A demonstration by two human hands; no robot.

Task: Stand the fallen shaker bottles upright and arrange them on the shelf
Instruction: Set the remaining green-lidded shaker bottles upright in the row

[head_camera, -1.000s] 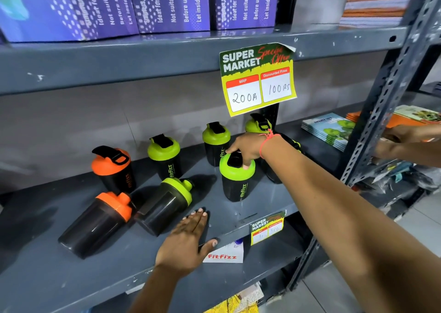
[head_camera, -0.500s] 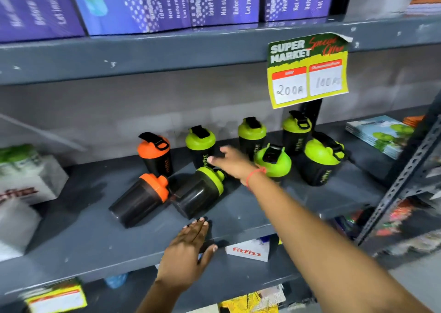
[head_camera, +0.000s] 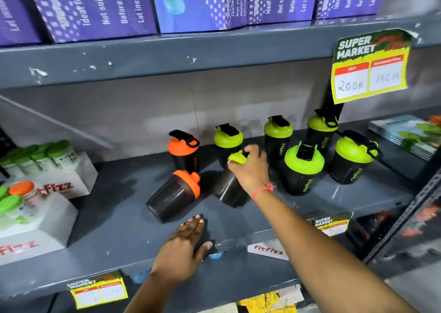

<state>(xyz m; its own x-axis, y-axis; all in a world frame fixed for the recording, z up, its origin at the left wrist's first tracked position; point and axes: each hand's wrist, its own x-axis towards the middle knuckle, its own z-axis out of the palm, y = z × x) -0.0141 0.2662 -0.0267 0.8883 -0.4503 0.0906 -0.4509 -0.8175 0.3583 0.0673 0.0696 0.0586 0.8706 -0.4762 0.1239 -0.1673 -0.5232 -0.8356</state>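
Right hand (head_camera: pixel 249 169) clamped over the green lid of a tilted black shaker bottle (head_camera: pixel 229 189), its base on the grey shelf (head_camera: pixel 114 219) and lid end raised toward the back. Left hand (head_camera: pixel 185 246) flat, fingers spread, palm down on the shelf's front edge, gripping nothing. Just left of the held bottle, an orange-lidded bottle (head_camera: pixel 173 194) lies on its side, lid pointing back-right, near but not clearly touching it. Behind, upright against the back wall: one orange-lid bottle (head_camera: pixel 183 151) and three green-lid bottles (head_camera: pixel 278 136) in a row; the leftmost green one is partly hidden by the right hand. Two more green-lid bottles (head_camera: pixel 303 169) stand upright in front, right of the hand. Price tag (head_camera: pixel 371 66) hangs from the upper shelf, reading 200 and 100. White Fitfizz boxes (head_camera: pixel 47 186) sit at shelf left.
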